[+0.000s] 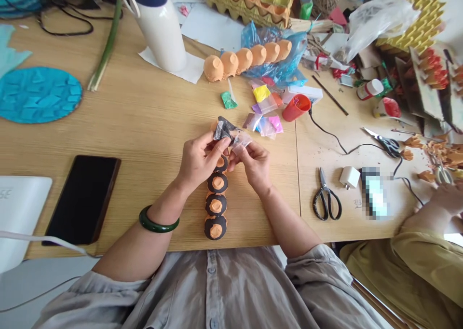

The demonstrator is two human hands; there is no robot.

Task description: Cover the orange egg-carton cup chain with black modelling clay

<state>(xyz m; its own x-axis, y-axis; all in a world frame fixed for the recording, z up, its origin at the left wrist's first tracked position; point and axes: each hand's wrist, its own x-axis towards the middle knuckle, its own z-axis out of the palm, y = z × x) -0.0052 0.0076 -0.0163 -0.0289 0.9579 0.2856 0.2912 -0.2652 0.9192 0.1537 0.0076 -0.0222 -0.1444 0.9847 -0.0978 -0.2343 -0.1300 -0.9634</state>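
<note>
Both hands hold a small clear plastic packet with black material (224, 130) above the table. My left hand (198, 157), with a green bangle on its wrist, pinches the packet's dark end. Closed on the clear end is my right hand (254, 164). Below them lies an orange egg-carton strip (216, 206) with black rings around its orange bumps; its far end is partly hidden by my hands. A plain orange carton strip (244, 60) lies farther back, partly on blue plastic.
Colored packets (265, 100) and a red cup (296, 108) stand beyond my right hand. Black scissors (326, 201), a charger (349, 177) and a lit phone are at right, near another person's arm (430, 211). A black phone (83, 198) lies left; a white bottle (159, 27) stands behind.
</note>
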